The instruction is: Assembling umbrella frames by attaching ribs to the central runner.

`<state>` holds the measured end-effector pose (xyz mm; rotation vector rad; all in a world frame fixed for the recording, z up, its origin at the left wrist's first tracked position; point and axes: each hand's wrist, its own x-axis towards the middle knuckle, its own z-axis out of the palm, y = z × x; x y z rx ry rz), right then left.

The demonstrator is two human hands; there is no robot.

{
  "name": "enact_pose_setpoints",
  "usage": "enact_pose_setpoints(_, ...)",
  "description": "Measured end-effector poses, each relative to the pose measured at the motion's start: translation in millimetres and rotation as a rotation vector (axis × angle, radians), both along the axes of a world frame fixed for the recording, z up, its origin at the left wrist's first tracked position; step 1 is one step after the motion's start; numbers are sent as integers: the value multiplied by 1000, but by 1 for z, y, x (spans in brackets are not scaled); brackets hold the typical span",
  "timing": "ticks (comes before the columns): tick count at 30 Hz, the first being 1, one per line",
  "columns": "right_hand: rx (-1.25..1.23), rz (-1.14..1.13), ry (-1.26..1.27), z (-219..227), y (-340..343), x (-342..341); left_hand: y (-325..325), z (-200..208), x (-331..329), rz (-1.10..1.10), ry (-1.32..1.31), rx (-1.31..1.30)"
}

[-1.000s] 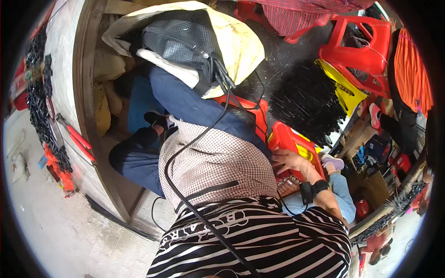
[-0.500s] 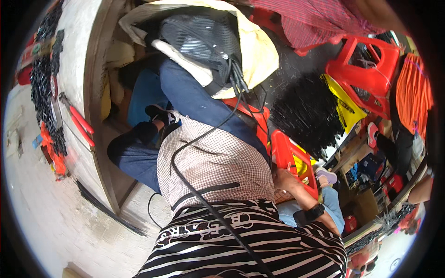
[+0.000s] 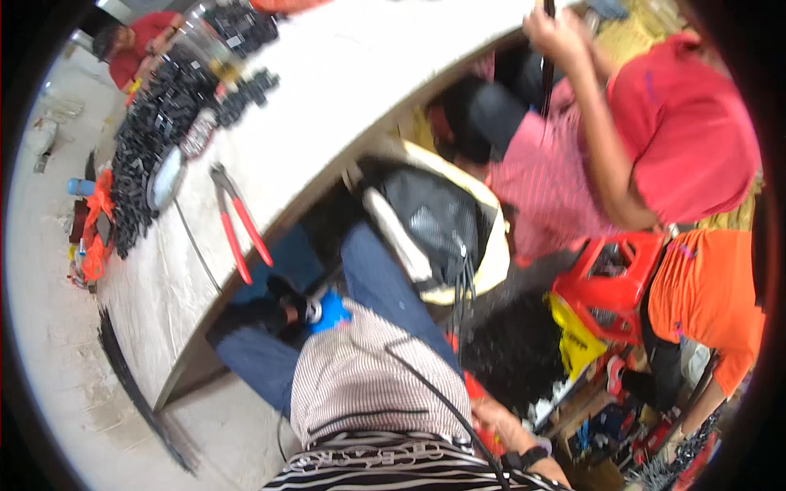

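Observation:
My right hand (image 3: 498, 420), with a dark watch on its wrist, is down beside my right hip. Its fingers look curled round the edge of a red plastic stool (image 3: 489, 439), though blur softens them. My left hand is out of view. A sack with a pale rim (image 3: 496, 274) stands in front of my knees, holding a black mesh bag (image 3: 434, 214). A dark cable (image 3: 442, 398) runs across my lap. Cutting pliers with red handles (image 3: 237, 221) lie spread on the pale table (image 3: 327, 78) to my left.
Heaped black parts (image 3: 164, 123) cover the table's far left. At the right, a co-worker in a red head covering (image 3: 696, 131) sits with raised hands holding a dark strip. Another red stool (image 3: 610, 282), black pieces on the floor (image 3: 508, 348) and a person in orange (image 3: 704, 286) are nearby.
My view has swung toward the table, so the table, pliers and seated co-worker show more fully. My right hand remains beside the red stool.

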<state>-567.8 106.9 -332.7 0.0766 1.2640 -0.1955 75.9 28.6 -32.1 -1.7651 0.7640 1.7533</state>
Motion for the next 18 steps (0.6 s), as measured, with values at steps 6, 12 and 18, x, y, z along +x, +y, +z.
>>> enact_pose_setpoints(6, -497, 281, 317, 12, -130, -40, -40, -118, 18, 60, 135, -389)
enact_pose_setpoints(12, -962, 134, 268, 79, -249, -103, -29, -222, 3, 241, 268, -574)
enact_pose_setpoints(18, -1240, 82, 55, 156, -346, -145, 30, -296, -27, 461, 351, -573)
